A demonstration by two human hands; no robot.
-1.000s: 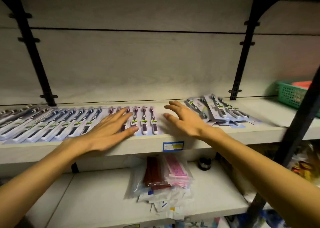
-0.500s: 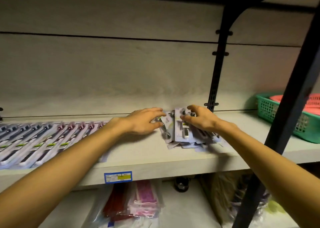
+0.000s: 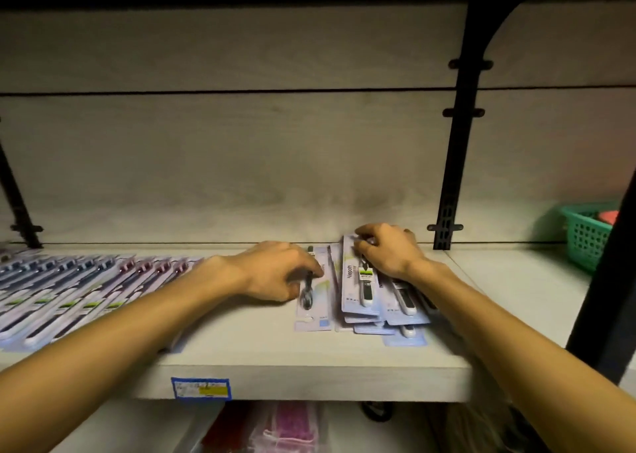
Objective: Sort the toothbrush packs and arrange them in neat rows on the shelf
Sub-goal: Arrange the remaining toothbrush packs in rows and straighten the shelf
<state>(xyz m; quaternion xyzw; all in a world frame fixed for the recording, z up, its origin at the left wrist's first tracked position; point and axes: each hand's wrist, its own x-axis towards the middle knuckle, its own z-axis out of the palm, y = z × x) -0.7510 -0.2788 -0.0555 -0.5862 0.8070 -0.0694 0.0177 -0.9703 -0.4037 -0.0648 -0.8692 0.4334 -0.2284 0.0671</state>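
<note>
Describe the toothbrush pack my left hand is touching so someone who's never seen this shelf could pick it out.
On the pale wooden shelf, look right of the long neat row of packs, to the loose pile under the right hand. The single pack lies flat at that pile's left edge, under the left hand. Unlike its neighbours, it lies reversed, brush head toward the shelf's front.

Left hand [image 3: 275, 270] now on a separated toothbrush pack [image 3: 315, 297].

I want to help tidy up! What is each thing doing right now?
Left hand: holds one pack.
Right hand: grips the messy pile.
Row: laid flat, overlapping neatly.
Basket: upright, something red inside.
</note>
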